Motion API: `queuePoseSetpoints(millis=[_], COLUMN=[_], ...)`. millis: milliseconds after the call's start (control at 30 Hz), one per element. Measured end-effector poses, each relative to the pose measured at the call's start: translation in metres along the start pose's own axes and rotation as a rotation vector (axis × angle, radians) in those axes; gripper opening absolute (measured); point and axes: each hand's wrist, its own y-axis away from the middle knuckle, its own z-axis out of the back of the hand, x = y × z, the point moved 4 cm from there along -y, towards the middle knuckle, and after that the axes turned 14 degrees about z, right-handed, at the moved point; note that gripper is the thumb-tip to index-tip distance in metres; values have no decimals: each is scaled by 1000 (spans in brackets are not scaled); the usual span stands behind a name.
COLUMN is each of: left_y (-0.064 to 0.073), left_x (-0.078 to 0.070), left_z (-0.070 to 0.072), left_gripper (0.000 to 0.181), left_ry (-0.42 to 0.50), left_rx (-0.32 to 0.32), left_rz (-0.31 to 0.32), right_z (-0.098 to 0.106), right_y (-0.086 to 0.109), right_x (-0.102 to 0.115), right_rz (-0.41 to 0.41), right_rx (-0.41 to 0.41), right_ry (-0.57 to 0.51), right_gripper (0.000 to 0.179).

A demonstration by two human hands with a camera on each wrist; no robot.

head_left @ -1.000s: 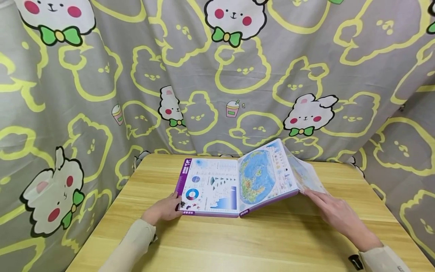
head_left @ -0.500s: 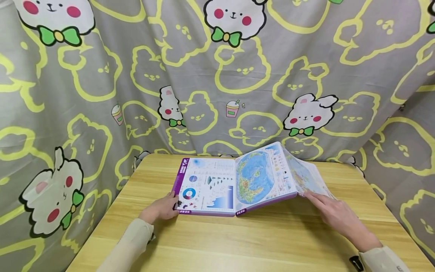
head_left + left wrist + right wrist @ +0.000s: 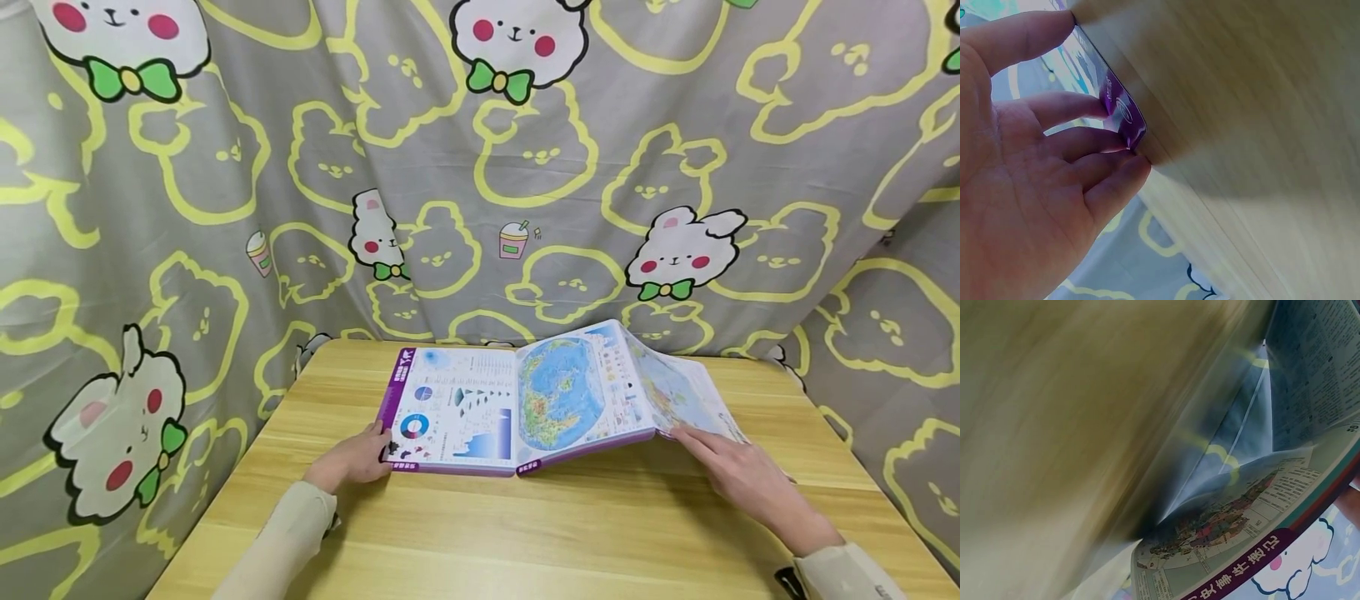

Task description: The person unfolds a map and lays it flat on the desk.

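Observation:
A fold-out laminated map (image 3: 562, 392) with purple borders lies partly unfolded on the table. Its left panel, printed with charts, lies flat, while the panels to the right rise into a peaked fold. My left hand (image 3: 360, 454) holds the flat panel by its near left corner; the left wrist view shows thumb and fingers around the purple corner (image 3: 1125, 112). At the right, my right hand (image 3: 750, 479) grips the near edge by the valley between panels. Beneath, the right wrist view shows the printed undersides (image 3: 1210, 531) standing apart, with most of that hand hidden.
The wooden table (image 3: 480, 542) extends in front of the map and to both sides. A grey curtain (image 3: 450, 167) with rabbit prints hangs close behind the table's far edge and along both sides.
The map has shifted slightly left with my left hand. The raised fold has sunk a little, and the rightmost panel has spread further right. My right hand has barely moved.

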Motion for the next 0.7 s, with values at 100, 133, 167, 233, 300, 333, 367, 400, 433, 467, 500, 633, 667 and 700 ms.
queuePoseSetpoints(millis=[100,133,167,233,300,333,367,400,433,467,500,633,667,700], left_y=[-1,-1,-1,-2,-2,-2,-2,-2,-2,-2,-2,-2,-2,-2], left_x=[1,1,1,2,2,3,3,3,4,4,4,5,5,5], left_z=[1,1,1,2,2,2,2,2,2,2,1,0,0,0], left_gripper=[67,67,67,67,68,68,68,68,68,68,68,68,69,69], left_ry=[1,3,6,6,8,11,14,12,13,16,16,18,21,22], left_rx=[11,13,16,19,23,25,26,25,26,26,26,26,27,27], left_rz=[14,20,22,29,38,39,39,41,45,45,45,54,57,59], right_z=[-1,-2,-2,-2,-2,-3,-3,-4,-4,-4,-5,-7,-7,-8], right_y=[1,1,1,2,2,3,4,4,5,6,7,9,10,10], right_x=[0,0,0,-1,-1,-1,-1,-2,-2,-3,-3,-4,-4,-5], right_rz=[-3,-3,-2,0,1,2,2,0,-2,-5,-8,-12,-11,-10], right_rx=[15,18,22,28,35,40,44,48,53,57,61,79,83,88], right_ry=[-5,-7,-10,-14,-16,-15,-14,-13,-11,-10,-11,-9,-8,-11], right_gripper=[51,51,51,51,50,51,51,52,52,53,53,54,54,54])
